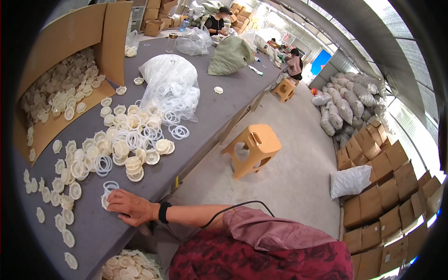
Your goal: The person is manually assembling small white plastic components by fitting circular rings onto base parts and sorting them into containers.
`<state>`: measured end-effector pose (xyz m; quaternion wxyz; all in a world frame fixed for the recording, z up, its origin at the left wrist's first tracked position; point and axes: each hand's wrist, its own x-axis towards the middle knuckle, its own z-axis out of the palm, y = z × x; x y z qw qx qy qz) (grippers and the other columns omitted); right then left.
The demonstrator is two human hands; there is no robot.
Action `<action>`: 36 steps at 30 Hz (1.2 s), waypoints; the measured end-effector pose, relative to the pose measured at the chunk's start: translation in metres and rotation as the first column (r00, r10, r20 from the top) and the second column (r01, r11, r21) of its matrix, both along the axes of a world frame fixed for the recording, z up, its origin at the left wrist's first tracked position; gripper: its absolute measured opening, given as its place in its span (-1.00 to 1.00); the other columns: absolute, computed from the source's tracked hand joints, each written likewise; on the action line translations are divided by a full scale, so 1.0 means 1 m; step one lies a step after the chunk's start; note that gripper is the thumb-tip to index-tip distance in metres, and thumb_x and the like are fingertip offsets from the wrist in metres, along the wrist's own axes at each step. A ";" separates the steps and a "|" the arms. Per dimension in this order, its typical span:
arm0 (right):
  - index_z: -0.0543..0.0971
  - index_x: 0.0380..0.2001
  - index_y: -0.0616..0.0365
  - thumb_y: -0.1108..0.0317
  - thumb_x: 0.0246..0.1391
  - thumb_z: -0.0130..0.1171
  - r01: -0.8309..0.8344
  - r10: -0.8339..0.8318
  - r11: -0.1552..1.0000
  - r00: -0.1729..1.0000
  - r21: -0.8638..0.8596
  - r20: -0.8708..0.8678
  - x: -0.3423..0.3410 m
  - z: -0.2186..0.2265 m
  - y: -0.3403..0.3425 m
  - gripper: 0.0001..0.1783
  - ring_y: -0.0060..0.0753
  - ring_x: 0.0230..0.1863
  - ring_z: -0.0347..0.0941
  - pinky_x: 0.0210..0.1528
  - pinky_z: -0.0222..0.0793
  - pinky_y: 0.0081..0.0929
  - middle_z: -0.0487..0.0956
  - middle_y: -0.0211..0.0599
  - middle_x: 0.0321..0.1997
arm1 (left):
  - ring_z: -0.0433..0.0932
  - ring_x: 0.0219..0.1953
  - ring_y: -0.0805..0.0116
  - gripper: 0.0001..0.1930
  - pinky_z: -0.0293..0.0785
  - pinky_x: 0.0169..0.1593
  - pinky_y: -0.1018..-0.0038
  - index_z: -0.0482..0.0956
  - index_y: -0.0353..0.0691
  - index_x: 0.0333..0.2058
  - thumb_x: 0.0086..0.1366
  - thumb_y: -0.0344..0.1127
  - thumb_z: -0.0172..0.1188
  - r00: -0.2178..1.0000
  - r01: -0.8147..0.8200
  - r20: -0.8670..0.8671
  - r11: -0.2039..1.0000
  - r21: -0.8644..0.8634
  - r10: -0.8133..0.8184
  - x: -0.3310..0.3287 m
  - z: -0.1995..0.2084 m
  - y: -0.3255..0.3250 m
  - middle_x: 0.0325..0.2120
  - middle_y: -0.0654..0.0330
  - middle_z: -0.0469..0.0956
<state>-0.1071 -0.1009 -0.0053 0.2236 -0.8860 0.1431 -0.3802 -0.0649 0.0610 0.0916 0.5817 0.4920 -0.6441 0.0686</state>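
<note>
Fingers (117,198) of your right hand (133,209) curl over a cream disc (104,201) near the edge of the grey surface (212,100); they touch it, but whether they pinch it or merely rest there you cannot tell. Just beyond your fingertips lie a few clear rings (110,185). What your left fingers are doing cannot be told: only a skin-toned patch (145,229) shows below your right wrist, mostly hidden. Farther along, you have a heap of discs and rings (132,127) against a clear plastic bag (169,72), with more discs scattered to its left. An open cardboard box (112,44) filled with discs stands behind those, and below the surface's edge is another pile of discs (128,268).
</note>
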 end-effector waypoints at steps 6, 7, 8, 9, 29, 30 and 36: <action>0.49 -0.09 0.26 0.51 -0.24 0.23 -0.004 0.004 1.000 1.000 0.001 0.001 0.001 0.000 -0.001 -0.50 0.02 0.16 0.31 0.26 0.21 -0.06 0.45 -0.08 -0.04 | 0.35 0.18 -0.11 -0.62 0.26 0.22 0.02 0.50 -0.32 -0.01 0.26 -0.24 0.19 1.000 0.000 0.002 1.000 -0.006 0.000 0.000 0.000 0.001 0.10 -0.12 0.41; 0.48 -0.08 0.26 0.51 -0.23 0.23 -0.006 0.006 1.000 1.000 0.005 0.001 0.001 0.000 -0.001 -0.50 0.02 0.16 0.31 0.26 0.21 -0.06 0.45 -0.08 -0.04 | 0.35 0.18 -0.11 -0.62 0.26 0.22 0.02 0.50 -0.32 -0.01 0.25 -0.24 0.19 1.000 0.002 0.006 1.000 -0.005 -0.002 0.001 0.000 0.002 0.10 -0.13 0.41; 0.48 -0.08 0.26 0.51 -0.23 0.23 -0.007 0.007 1.000 1.000 0.004 0.002 0.001 0.000 -0.001 -0.50 0.02 0.16 0.31 0.26 0.21 -0.06 0.45 -0.08 -0.04 | 0.35 0.18 -0.11 -0.62 0.26 0.22 0.02 0.50 -0.32 -0.01 0.25 -0.25 0.19 1.000 -0.001 0.007 1.000 -0.008 0.001 0.001 0.000 0.003 0.10 -0.13 0.40; 0.48 -0.08 0.26 0.51 -0.23 0.23 -0.007 0.007 1.000 1.000 0.002 0.001 0.001 0.000 -0.001 -0.50 0.02 0.16 0.31 0.26 0.21 -0.05 0.45 -0.07 -0.04 | 0.35 0.18 -0.11 -0.62 0.26 0.22 0.02 0.50 -0.32 -0.01 0.25 -0.25 0.19 1.000 -0.001 0.008 1.000 -0.009 0.001 0.002 0.000 0.004 0.10 -0.13 0.40; 0.50 -0.11 0.24 0.46 -0.25 0.21 0.018 -0.017 0.999 1.000 -0.044 0.014 0.000 -0.002 0.001 -0.52 -0.04 0.12 0.32 0.24 0.20 -0.09 0.45 -0.11 -0.08 | 0.33 0.19 -0.13 -0.63 0.24 0.23 0.01 0.50 -0.30 -0.02 0.23 -0.29 0.20 0.998 -0.029 0.046 0.998 -0.053 0.031 0.003 0.003 0.014 0.12 -0.14 0.37; 0.50 -0.11 0.24 0.46 -0.25 0.21 0.020 -0.019 0.999 1.000 -0.047 0.017 0.000 -0.002 0.000 -0.52 -0.03 0.12 0.32 0.24 0.20 -0.09 0.45 -0.11 -0.08 | 0.33 0.19 -0.13 -0.63 0.24 0.23 0.01 0.50 -0.30 -0.02 0.22 -0.29 0.21 0.998 -0.032 0.047 0.998 -0.055 0.035 0.004 0.004 0.015 0.12 -0.14 0.37; 0.50 -0.11 0.22 0.43 -0.21 0.20 -0.012 0.013 0.999 1.000 -0.032 0.009 0.003 -0.002 -0.001 -0.54 -0.03 0.12 0.32 0.23 0.21 -0.08 0.46 -0.10 -0.08 | 0.32 0.20 -0.14 -0.64 0.24 0.23 0.01 0.50 -0.29 -0.02 0.22 -0.30 0.21 0.996 -0.064 0.054 0.995 -0.079 0.069 0.022 0.003 0.028 0.13 -0.14 0.36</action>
